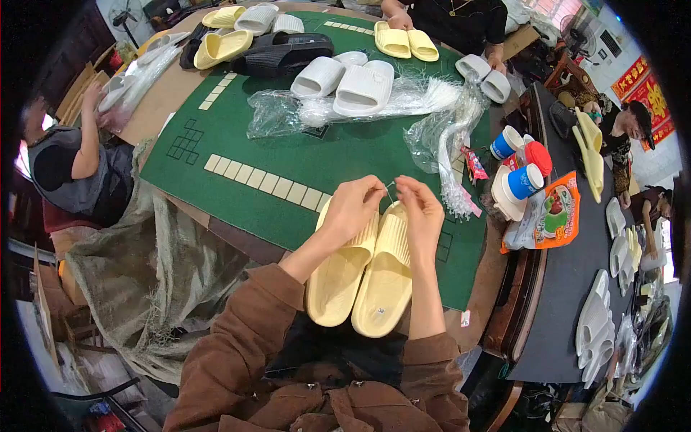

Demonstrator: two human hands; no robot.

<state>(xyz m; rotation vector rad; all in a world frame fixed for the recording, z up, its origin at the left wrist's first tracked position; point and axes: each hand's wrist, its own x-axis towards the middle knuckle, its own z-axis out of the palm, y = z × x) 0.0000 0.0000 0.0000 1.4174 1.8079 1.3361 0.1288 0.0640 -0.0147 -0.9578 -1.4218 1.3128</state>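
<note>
A pair of pale yellow slide slippers (384, 294) sits side by side in front of me at the table's near edge, toes pointing away. Over their toe straps my left hand (355, 207) pinches a thin pale strand (391, 190), likely a plastic fastener. Close beside it, my right hand (420, 210) pinches the strand's other side, fingertips almost touching the left ones. The strand is fine, and where it passes through the slippers is hidden by my hands. Beyond them, a bundle of similar white strands (455, 191) lies in clear plastic.
White slippers (365, 88) rest on plastic wrap on the green mat (237, 137). Black slippers (284, 54) and yellow ones (223, 47) lie farther back. Blue cups (524, 181) and an orange bag (553, 212) stand right. Other people sit around; one across the table touches white slippers (484, 75).
</note>
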